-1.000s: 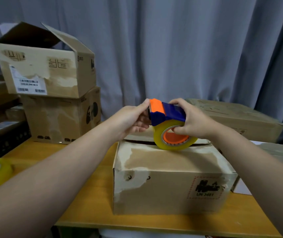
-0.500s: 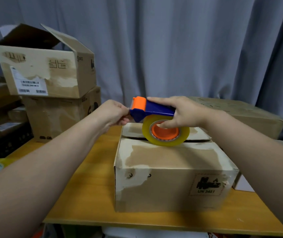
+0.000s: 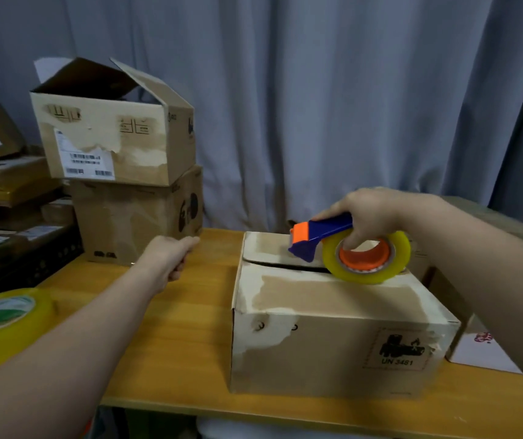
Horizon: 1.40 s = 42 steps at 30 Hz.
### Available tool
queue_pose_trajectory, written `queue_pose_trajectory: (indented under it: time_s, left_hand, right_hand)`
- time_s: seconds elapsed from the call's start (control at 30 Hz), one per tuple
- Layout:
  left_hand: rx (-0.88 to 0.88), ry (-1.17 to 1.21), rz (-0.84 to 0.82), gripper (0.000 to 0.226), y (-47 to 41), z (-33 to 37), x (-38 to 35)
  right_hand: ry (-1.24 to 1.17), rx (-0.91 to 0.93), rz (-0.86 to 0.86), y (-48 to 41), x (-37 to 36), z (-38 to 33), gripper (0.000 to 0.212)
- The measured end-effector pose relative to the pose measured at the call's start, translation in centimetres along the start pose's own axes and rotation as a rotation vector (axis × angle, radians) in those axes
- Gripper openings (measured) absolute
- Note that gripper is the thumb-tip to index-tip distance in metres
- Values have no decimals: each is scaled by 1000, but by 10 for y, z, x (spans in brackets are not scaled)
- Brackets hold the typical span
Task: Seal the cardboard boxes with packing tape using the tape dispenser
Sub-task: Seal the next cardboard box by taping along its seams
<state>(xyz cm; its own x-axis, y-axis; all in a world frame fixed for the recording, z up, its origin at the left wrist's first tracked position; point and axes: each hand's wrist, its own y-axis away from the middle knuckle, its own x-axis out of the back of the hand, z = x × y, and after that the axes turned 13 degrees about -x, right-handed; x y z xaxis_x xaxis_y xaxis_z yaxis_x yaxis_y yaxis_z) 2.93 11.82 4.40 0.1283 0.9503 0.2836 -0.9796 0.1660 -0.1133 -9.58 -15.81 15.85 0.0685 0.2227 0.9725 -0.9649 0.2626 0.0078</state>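
Left hand (image 3: pixel 171 258) has drawn away from the tape dispenser (image 3: pixel 326 231), curled, hold unclear; right hand (image 3: pixel 377 210) grips it atop the cardboard box (image 3: pixel 333 327).

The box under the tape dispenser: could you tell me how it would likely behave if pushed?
The box sits low and wide on the table, so it would probably slide, not tip. Its top flaps show an open gap, so they may flex under the tape dispenser.
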Motion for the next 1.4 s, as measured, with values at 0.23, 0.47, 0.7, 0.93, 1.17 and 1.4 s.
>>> queue_pose_trajectory:
  time_s: [0.23, 0.47, 0.7, 0.93, 1.17, 1.4]
  left_hand:
    - [7, -93, -50, 78, 0, -15, -19]
    - [-1, -173, -96, 89, -4, -27, -26]
    - [32, -552, -335, 74, 11, -35, -50]
    - [154, -775, -472, 109, 3, -26, -41]
    - [-88, -41, -287, 36, 5, 20, -59]
    - [135, 274, -428, 47, 11, 0, -83]
  right_hand:
    - [44, -24, 82, -11, -11, -15, 63]
    - [125, -11, 119, -11, -14, -24, 62]
    - [142, 3, 130, -6, -15, -28, 63]
    - [121, -5, 146, -1, -15, -28, 64]
    - [97, 19, 150, -1, -16, -28, 64]
    - [31, -2, 216, -6, -24, -18, 66]
